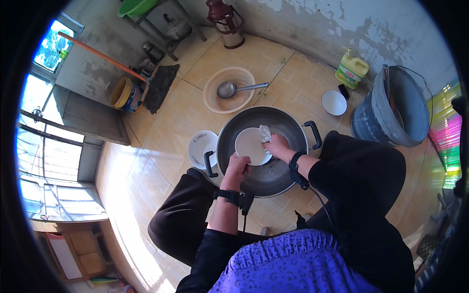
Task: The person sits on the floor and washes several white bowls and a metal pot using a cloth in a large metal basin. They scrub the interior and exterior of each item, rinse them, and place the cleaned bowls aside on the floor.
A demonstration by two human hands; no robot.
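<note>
A white bowl (252, 148) is held over a large dark two-handled pan (263, 187). My left hand (239, 165) grips the near left part of its rim. In my right hand (277, 146) is a crumpled white cloth (264, 133), pressed against the right side of the bowl. The lower part of the cloth is hidden by my fingers. Whether the bowl touches the pan's bottom cannot be made out. Shallow water seems to lie in the pan.
A patterned bowl (199, 146) stands left of the pan; a beige basin (211, 97) with a metal ladle (227, 90) lies beyond. To the right are a small white bowl (334, 103), a yellow-green pump bottle (351, 69) and a grey bucket (373, 113). A thermos (225, 29) stands by the wall.
</note>
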